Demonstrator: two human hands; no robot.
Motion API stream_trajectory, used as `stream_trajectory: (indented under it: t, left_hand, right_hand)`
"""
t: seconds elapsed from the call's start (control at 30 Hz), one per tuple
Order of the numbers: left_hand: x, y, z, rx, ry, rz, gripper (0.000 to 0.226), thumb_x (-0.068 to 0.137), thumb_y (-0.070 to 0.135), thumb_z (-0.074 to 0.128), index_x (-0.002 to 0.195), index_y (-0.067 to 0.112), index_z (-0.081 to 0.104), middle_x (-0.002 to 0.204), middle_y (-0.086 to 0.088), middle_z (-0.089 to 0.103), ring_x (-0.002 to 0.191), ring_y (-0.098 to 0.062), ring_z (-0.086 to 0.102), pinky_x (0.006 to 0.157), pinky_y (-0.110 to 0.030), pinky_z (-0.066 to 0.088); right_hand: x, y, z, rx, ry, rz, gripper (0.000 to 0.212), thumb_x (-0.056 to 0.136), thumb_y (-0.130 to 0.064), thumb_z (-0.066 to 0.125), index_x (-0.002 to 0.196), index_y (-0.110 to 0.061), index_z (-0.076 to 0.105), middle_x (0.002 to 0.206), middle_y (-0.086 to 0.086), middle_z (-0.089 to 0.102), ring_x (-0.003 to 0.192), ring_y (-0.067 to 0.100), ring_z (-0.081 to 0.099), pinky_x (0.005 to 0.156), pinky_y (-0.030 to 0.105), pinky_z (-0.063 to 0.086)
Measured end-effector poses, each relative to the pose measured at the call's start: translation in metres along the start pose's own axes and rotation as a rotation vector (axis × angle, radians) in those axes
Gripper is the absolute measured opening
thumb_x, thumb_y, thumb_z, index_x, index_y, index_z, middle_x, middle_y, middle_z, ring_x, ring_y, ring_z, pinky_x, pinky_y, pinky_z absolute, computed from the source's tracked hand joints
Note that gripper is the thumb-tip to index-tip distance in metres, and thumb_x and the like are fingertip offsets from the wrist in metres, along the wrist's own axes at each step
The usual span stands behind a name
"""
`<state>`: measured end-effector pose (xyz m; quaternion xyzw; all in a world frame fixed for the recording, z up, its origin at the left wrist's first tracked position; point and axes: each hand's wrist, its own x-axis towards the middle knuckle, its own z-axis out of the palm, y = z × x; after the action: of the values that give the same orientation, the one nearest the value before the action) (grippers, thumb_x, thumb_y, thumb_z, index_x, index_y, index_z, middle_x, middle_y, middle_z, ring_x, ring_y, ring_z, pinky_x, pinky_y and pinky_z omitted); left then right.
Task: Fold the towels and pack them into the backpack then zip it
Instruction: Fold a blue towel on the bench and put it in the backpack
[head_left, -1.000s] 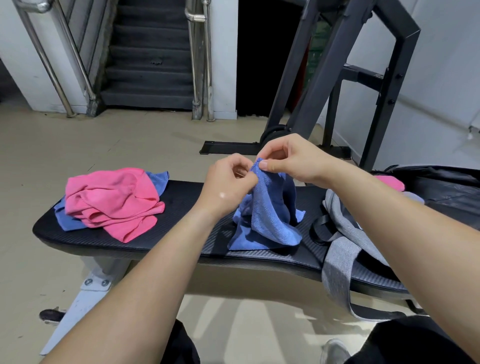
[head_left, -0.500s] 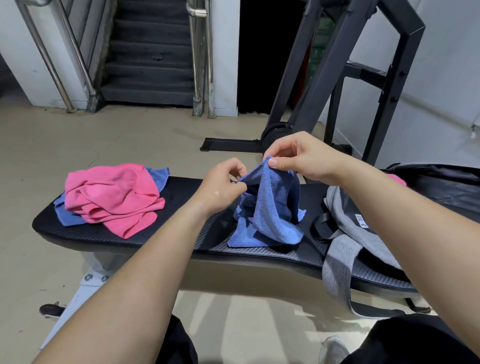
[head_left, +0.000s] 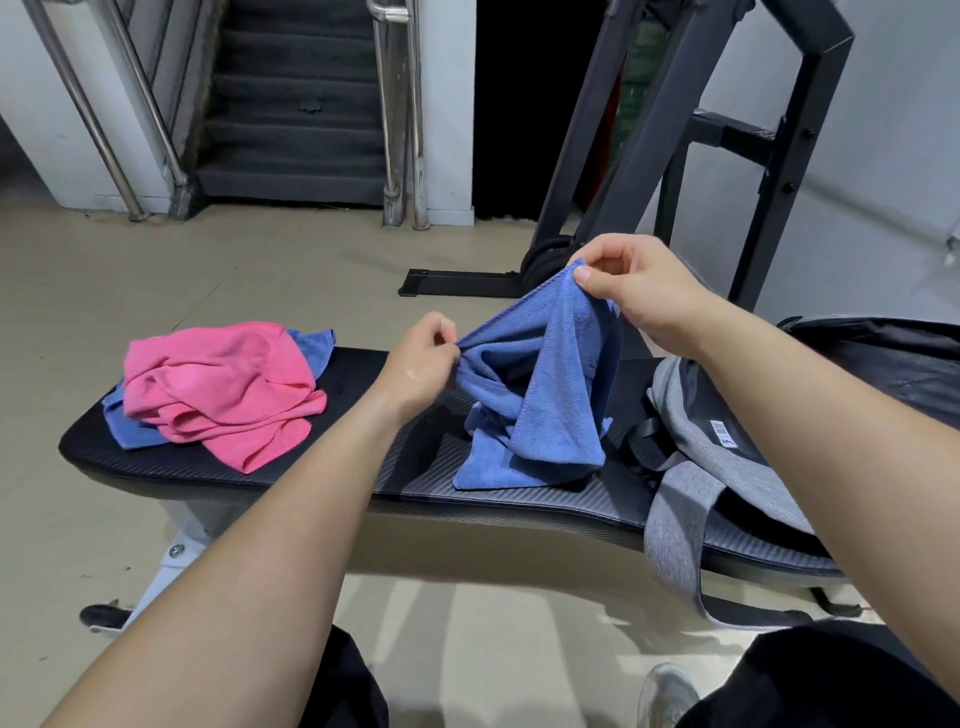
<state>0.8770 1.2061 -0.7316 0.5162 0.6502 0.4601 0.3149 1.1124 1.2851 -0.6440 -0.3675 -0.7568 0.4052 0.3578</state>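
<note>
Left grip and right grip each pinch the blue towel, stretching its edge so we can fold.

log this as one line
blue towel: unfolded, end on bench | left hand: pinches edge | right hand: pinches corner | backpack: on bench

Gym: padded bench, steel rack.
</note>
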Motion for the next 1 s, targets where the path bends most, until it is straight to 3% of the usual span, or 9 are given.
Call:
stream_trajectory:
  t: [0.13,0.27,0.43,0.57,0.67,0.8,0.9,1.0]
  left_hand:
    - [-0.001,-0.007,-0.010,0.281,0.003,0.140,0.023,0.080,0.007,0.054,0.083,0.027,0.045,0.076,0.001,0.055,0.065,-0.019,0.047,0.064,-0.033,0.042]
    - [0.002,-0.013,-0.015,0.469,0.026,0.145,0.020,0.077,0.003,0.058,0.083,0.021,0.051,0.076,0.002,0.057,0.069,-0.021,0.050,0.061,-0.032,0.039]
    - [0.003,-0.028,-0.038,0.376,0.073,-0.041,0.019,0.081,0.002,0.059,0.073,0.019,0.055,0.069,0.000,0.058,0.067,-0.024,0.053,0.065,-0.034,0.052]
    - [-0.002,-0.030,-0.051,0.198,0.037,-0.131,0.024,0.086,-0.004,0.057,0.077,0.018,0.057,0.072,-0.004,0.057,0.058,-0.021,0.055,0.050,-0.025,0.044]
    - [-0.009,-0.025,-0.052,0.083,0.002,-0.132,0.027,0.087,-0.013,0.053,0.084,0.013,0.057,0.074,-0.005,0.057,0.051,-0.018,0.063,0.044,-0.022,0.050]
    - [-0.013,-0.026,-0.058,-0.044,-0.018,-0.095,0.026,0.088,-0.018,0.056,0.084,0.007,0.062,0.078,-0.014,0.059,0.057,-0.020,0.067,0.060,-0.026,0.061]
    - [-0.017,-0.024,-0.060,0.024,-0.041,-0.060,0.021,0.088,-0.014,0.058,0.083,0.005,0.067,0.075,-0.016,0.066,0.067,-0.022,0.069,0.074,-0.031,0.062]
    - [-0.019,-0.021,-0.059,0.118,-0.011,-0.052,0.015,0.086,-0.004,0.061,0.082,0.005,0.072,0.078,-0.017,0.072,0.067,-0.020,0.070,0.074,-0.029,0.061]
  right_hand:
    - [0.004,0.005,-0.009,-0.049,0.070,0.012,0.021,0.096,-0.014,0.061,0.080,-0.025,0.069,0.078,-0.003,0.068,0.075,0.015,0.056,0.068,0.033,0.039]
    - [0.008,0.005,-0.013,-0.084,0.152,0.028,0.022,0.099,-0.015,0.059,0.082,-0.026,0.067,0.078,-0.006,0.066,0.066,0.005,0.055,0.056,0.019,0.040]
    - [0.017,0.018,-0.026,-0.154,0.332,0.050,0.016,0.097,-0.018,0.059,0.085,-0.026,0.065,0.081,-0.008,0.062,0.075,0.009,0.054,0.073,0.026,0.043]
    - [0.015,0.034,-0.032,-0.287,0.391,0.136,0.012,0.097,-0.019,0.057,0.090,-0.022,0.066,0.085,-0.004,0.061,0.080,0.014,0.054,0.075,0.027,0.042]
    - [0.013,0.045,-0.027,-0.326,0.423,0.200,0.011,0.098,-0.020,0.055,0.094,-0.018,0.066,0.085,-0.003,0.060,0.083,0.017,0.054,0.077,0.026,0.041]
    - [0.012,0.051,-0.024,-0.335,0.462,0.263,0.012,0.097,-0.020,0.054,0.094,-0.017,0.064,0.094,0.000,0.062,0.089,0.020,0.054,0.079,0.027,0.040]
    - [0.013,0.053,-0.025,-0.324,0.469,0.294,0.011,0.095,-0.019,0.053,0.092,-0.016,0.063,0.097,0.000,0.061,0.090,0.022,0.054,0.080,0.028,0.041]
    - [0.014,0.053,-0.025,-0.308,0.468,0.317,0.011,0.093,-0.020,0.052,0.089,-0.018,0.062,0.097,0.002,0.062,0.091,0.023,0.055,0.081,0.030,0.043]
